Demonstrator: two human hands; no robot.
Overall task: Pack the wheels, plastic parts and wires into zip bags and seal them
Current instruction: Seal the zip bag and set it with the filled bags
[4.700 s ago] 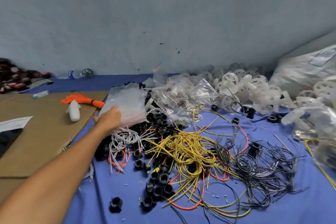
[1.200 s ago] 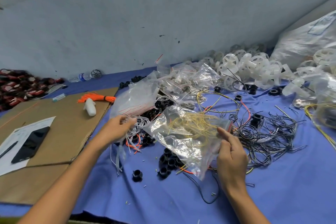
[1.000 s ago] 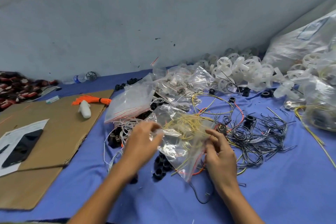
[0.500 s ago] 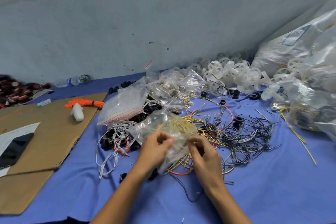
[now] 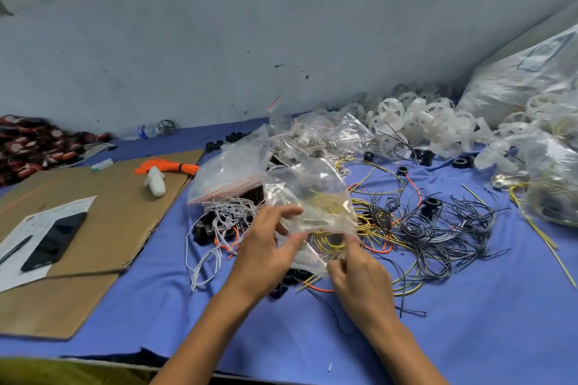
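In the head view, the left hand (image 5: 266,253), which a moment ago was off at the white wires (image 5: 225,216), has joined the right hand (image 5: 359,281) on the bag (image 5: 312,194). Both now hold it up over the middle of the counter (image 5: 469,322). The left fingers pinch its left side and the right fingers are curled tight on its near edge. With a clump of yellow wires (image 5: 322,200) inside, this looks like work at the zip, though blur hides whether the seal is closed. By count there is one bag in hand, one stack of empty bags (image 5: 231,172) just beyond it, and several filled bags (image 5: 316,137) farther off, too crumpled to number. The wheels (image 5: 416,125) in the far-right heap, the black wires (image 5: 438,228) and the black parts (image 5: 433,204) are too many to count. On the left lie one cardboard (image 5: 109,197) sheet, one phone (image 5: 53,237) and one pen (image 5: 15,248).
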